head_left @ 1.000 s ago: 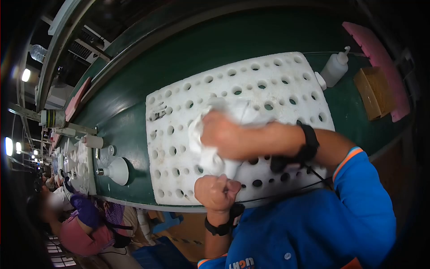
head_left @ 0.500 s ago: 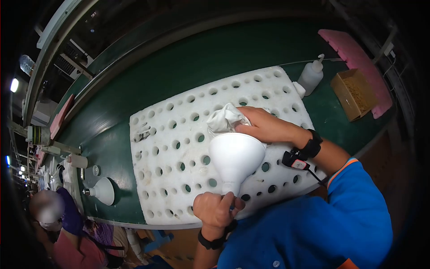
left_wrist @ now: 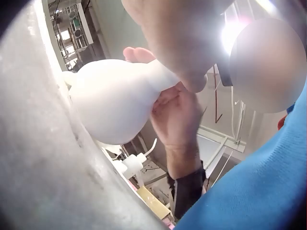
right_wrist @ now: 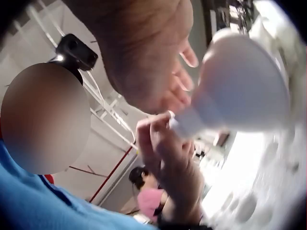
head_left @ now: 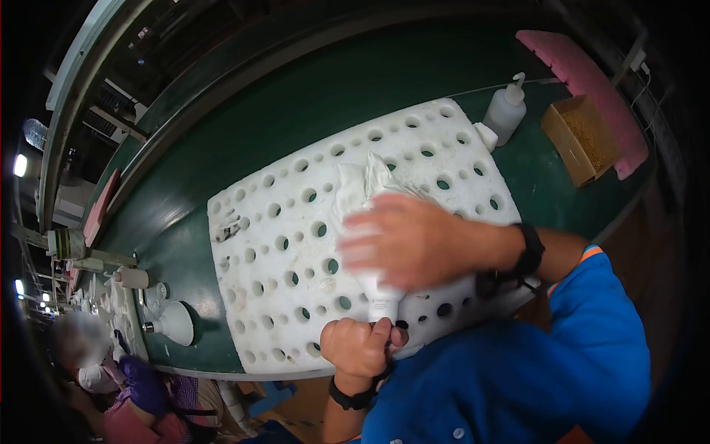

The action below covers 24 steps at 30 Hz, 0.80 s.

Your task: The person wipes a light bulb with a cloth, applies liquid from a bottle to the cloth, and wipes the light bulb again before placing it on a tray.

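A white cone-shaped lamp [left_wrist: 112, 98] is held over the foam board, its narrow neck [head_left: 384, 305] toward the body. My left hand [head_left: 356, 348] grips the base end of the neck, fingers curled round it. Over the lamp's side lies my right hand [head_left: 414, 240], blurred, its fingers extended; the right wrist view shows the palm [right_wrist: 144, 52] beside the neck. White cloth [head_left: 373, 181] is bunched just beyond the right hand, around the lamp's wide end. How much of the cloth the right hand touches is hidden.
The white foam board [head_left: 259, 240] has rows of holes. Another lamp [head_left: 176, 323] lies at left on the green table [head_left: 185, 248]. At the right stand a pump bottle [head_left: 505, 115], a cardboard box [head_left: 580, 140] and pink foam [head_left: 599, 96]. A person [head_left: 137, 392] is at the lower left.
My right hand has moved from the cloth at the lamp's wide rim down over its side, toward the neck. The left hand keeps its grip at the base. The head view has shifted slightly.
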Motion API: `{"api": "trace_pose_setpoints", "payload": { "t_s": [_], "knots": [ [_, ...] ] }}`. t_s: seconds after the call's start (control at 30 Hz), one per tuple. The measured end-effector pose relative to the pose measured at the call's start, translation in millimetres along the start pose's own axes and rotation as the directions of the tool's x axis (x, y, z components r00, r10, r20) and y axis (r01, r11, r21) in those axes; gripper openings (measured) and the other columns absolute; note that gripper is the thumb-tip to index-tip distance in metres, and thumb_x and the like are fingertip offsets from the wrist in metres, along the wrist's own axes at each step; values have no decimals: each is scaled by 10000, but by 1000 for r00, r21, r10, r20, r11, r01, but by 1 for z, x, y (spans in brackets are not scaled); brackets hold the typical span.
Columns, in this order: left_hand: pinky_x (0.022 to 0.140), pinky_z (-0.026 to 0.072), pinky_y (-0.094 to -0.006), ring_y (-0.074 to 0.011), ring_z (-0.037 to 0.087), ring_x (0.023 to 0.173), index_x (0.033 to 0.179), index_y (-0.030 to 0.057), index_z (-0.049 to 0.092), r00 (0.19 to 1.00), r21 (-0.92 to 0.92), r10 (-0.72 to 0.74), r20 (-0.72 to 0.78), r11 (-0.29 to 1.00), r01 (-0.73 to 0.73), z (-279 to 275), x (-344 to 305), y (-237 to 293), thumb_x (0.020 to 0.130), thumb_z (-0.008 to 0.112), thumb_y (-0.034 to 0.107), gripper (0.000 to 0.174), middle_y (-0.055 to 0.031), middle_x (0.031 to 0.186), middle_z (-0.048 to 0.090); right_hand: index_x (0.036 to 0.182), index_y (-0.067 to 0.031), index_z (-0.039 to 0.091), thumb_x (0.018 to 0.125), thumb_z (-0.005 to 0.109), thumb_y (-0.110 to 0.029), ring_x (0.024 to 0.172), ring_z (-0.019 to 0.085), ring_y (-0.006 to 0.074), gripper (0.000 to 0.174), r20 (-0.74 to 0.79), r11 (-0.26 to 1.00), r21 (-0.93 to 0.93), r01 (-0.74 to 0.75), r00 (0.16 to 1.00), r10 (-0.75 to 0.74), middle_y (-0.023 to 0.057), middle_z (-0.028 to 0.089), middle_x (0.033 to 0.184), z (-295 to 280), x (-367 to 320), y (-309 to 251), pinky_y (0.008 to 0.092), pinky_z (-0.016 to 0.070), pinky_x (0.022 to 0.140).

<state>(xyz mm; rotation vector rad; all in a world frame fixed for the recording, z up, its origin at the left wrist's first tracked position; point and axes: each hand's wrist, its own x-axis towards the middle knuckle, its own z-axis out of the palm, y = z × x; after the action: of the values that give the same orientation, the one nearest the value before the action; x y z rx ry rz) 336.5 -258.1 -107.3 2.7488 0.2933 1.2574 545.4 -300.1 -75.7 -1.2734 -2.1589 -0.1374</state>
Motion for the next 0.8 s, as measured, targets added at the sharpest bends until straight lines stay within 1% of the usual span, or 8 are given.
{"api": "trace_pose_setpoints", "payload": {
  "t_s": [0.1, 0.17, 0.4, 0.5, 0.6, 0.63, 0.7, 0.8],
  "knots": [
    [448, 286, -326, -185, 394, 458, 775, 120, 555, 998, -12, -33, -58, 999, 32, 1, -11, -4, 739, 659, 174, 122, -11, 554, 363, 1145, 4, 569, 835, 534, -149, 1093, 520, 340, 347, 193, 722, 92, -685, 724, 662, 148, 581, 1161, -22, -15, 63, 409, 395, 955],
    [448, 292, -324, -192, 390, 454, 816, 112, 535, 997, -6, -53, -59, 999, 53, -4, -14, -5, 736, 647, 142, 141, -18, 563, 375, 1088, -36, 620, 818, 553, -129, 1117, 494, 326, 294, -52, 859, 188, -475, 869, 492, 157, 566, 1181, -15, -18, 65, 411, 391, 950],
    [443, 314, -309, -197, 396, 439, 879, 99, 527, 979, 24, -106, -173, 993, 112, -16, -11, -16, 651, 651, 78, 261, -18, 552, 400, 950, -68, 653, 681, 547, 2, 995, 503, 286, 297, 223, 898, 169, -408, 903, 368, 103, 616, 952, 15, -17, 69, 369, 419, 863],
    [455, 336, -310, -204, 418, 453, 870, 82, 555, 965, 13, -144, -220, 988, 151, -14, -15, -20, 643, 672, 109, 257, -27, 563, 433, 918, -67, 647, 669, 534, 24, 898, 539, 290, 288, -180, 865, 179, -469, 848, 498, 96, 618, 903, 4, 4, 64, 377, 442, 814],
    [475, 351, -316, -222, 431, 487, 883, 56, 534, 980, 44, -163, -116, 985, 169, -18, -23, -18, 736, 682, 148, 228, -62, 611, 471, 837, -73, 637, 673, 545, -15, 831, 572, 256, 197, -274, 950, 303, 73, 962, 14, 84, 622, 861, 14, 38, -5, 371, 460, 756],
    [484, 363, -316, -224, 442, 499, 878, 53, 533, 981, 53, -160, -113, 985, 166, -19, -23, -17, 736, 668, 138, 214, -60, 625, 482, 824, -80, 601, 689, 532, -11, 903, 589, 255, 166, 18, 921, 373, 115, 991, -131, 51, 610, 864, 4, 51, -32, 393, 457, 825],
    [503, 388, -315, -228, 462, 524, 868, 46, 530, 982, 69, -154, -106, 984, 162, -19, -25, -17, 735, 641, 117, 188, -57, 655, 504, 787, -80, 588, 708, 548, -51, 892, 598, 268, 93, 31, 974, 197, 108, 993, -117, 74, 623, 868, 31, 48, -22, 389, 475, 775],
    [496, 365, -307, -204, 427, 518, 843, 54, 485, 973, 46, -106, -206, 992, 117, -14, -24, -19, 769, 565, 85, 114, -46, 645, 471, 749, -44, 625, 720, 526, -87, 669, 623, 326, 112, 284, 904, 146, -402, 892, 350, 171, 615, 694, 31, 67, 39, 425, 478, 641]
  ]
}}
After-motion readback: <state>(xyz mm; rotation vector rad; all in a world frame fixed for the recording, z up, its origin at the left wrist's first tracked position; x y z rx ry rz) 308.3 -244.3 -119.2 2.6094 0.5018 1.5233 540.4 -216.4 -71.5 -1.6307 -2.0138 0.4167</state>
